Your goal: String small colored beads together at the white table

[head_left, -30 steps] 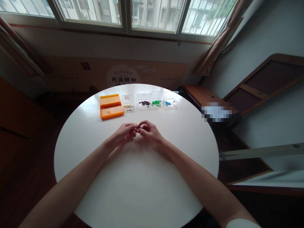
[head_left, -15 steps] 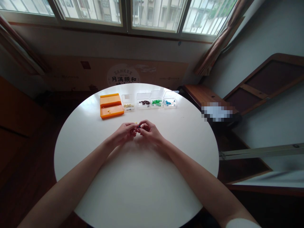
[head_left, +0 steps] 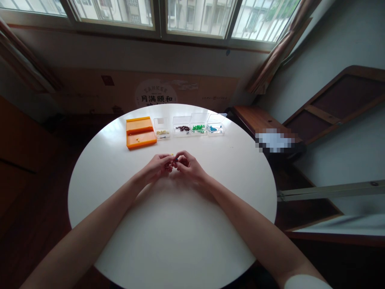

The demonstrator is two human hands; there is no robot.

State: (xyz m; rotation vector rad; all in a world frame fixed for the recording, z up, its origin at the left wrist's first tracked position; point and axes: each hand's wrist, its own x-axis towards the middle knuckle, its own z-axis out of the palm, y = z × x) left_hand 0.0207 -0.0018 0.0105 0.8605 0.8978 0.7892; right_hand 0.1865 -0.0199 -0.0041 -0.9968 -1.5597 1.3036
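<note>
Left hand (head_left: 159,164): pinches small yellow piece (head_left: 172,155) | Right hand (head_left: 190,165): thumb and finger grasp small dark piece (head_left: 176,159), fingertips beside the left's | Place: both pieces above white table (head_left: 180,228), nearer than orange tray (head_left: 147,141) | Change: grips match a second ago; everything sits slightly higher in view (tray and hands alike)

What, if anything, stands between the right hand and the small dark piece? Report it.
Nothing visible: the right hand appears to pinch the small dark piece directly. The left hand is close on the other side, a yellow bit showing there; neither comes between.
</note>
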